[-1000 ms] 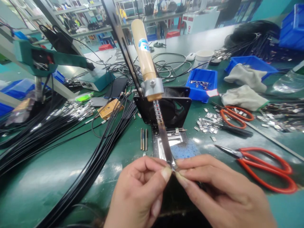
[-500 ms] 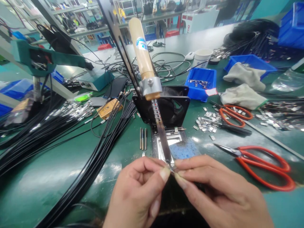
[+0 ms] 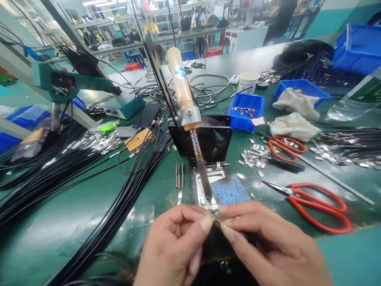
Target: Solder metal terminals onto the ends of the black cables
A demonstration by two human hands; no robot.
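My left hand point(image 3: 180, 242) is closed in a pinch, its thumb and forefinger on a small silver metal connector point(image 3: 214, 215). From the other side my right hand point(image 3: 268, 242) pinches at the same connector; a thin strand seems to run between it and the right fingertips, too small to make out. Just above the fingertips is the dark tip of a soldering iron point(image 3: 205, 178), its wooden handle clamped in a stand. Whether tip and connector touch, I cannot tell. Below the iron lie a metal tray point(image 3: 195, 186) and a blue sponge point(image 3: 230, 190).
A black fan point(image 3: 205, 141) stands behind the iron. Red-handled scissors point(image 3: 318, 206) lie at right, near loose metal connectors point(image 3: 253, 158) and a blue bin point(image 3: 247, 115). Bundled black cables point(image 3: 127, 198) stretch across the left. Gloves point(image 3: 294, 126) rest at the back right.
The view has tilted up slightly, so the bench items sit lower or shifted in the picture. The connector now appears slightly lower than the iron tip, with both hands still pinching.
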